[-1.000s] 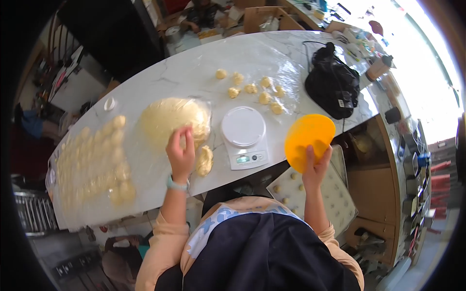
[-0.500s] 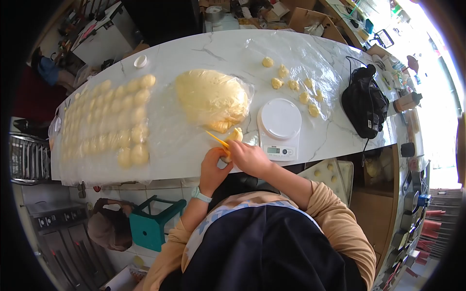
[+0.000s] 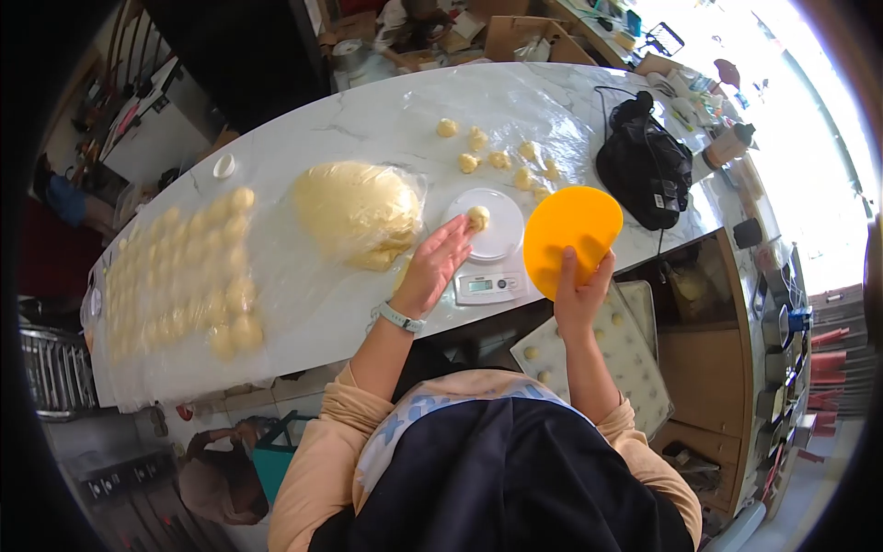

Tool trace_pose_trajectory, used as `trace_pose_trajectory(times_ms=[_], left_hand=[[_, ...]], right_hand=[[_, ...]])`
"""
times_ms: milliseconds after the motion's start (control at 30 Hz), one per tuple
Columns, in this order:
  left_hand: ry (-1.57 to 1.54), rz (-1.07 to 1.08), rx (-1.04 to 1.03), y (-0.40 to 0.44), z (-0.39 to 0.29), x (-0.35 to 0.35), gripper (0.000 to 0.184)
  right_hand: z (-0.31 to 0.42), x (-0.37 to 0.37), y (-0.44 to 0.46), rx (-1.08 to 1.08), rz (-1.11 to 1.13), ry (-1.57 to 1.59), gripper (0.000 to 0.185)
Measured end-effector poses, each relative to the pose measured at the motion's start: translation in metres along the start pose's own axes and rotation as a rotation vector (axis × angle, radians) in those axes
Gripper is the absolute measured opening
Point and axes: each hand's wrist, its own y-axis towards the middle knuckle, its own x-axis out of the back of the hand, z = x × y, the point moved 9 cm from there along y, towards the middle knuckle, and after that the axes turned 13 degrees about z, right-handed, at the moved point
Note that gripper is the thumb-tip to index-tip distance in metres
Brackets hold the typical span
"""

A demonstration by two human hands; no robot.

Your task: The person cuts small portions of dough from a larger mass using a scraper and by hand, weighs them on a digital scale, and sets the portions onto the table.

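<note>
My left hand (image 3: pixel 434 269) reaches over the white kitchen scale (image 3: pixel 493 285) with its fingers stretched out. At its fingertips a small piece of dough (image 3: pixel 478 217) sits on the scale's round plate. My right hand (image 3: pixel 582 296) grips a yellow-orange dough scraper (image 3: pixel 575 230), held up flat at the scale's right, thumb on its face. Left of the scale lies a large mound of dough (image 3: pixel 354 207), partly under clear plastic. Part of a small dough strip shows behind my left wrist.
Rows of dough balls (image 3: pixel 189 276) lie under plastic on the left. Several loose dough pieces (image 3: pixel 499 160) rest on a plastic sheet behind the scale. A black bag (image 3: pixel 644 166) and a bottle (image 3: pixel 729 145) stand at the right. Below the table edge is a tray (image 3: pixel 635 368) with dough balls. Another person (image 3: pixel 216 478) is at lower left.
My hands have come apart. The left moved up to the scale, where a dough piece now lies; the right swung right with the scraper, turned face-on. The view has shifted.
</note>
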Motion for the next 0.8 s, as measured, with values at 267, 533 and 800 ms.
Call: trace_pose_trajectory(times_ms=[267, 533, 800], left_hand=[[1.610, -0.390, -0.121, -0.084, -0.037, 0.027, 0.038], [1.129, -0.403, -0.110, -0.107, -0.033, 0.057, 0.031], [1.636, -0.353, -0.175, -0.134, -0.046, 0.072, 0.018]], right_hand=[[-0.009, 0.040, -0.020, -0.137, -0.078, 0.006, 0.032], [0.028, -0.087, -0.021, -0.037, 0.504, 0.033, 0.030], [0.068, -0.231, -0.033, 0.079, 1.322, -0.424, 0.033]])
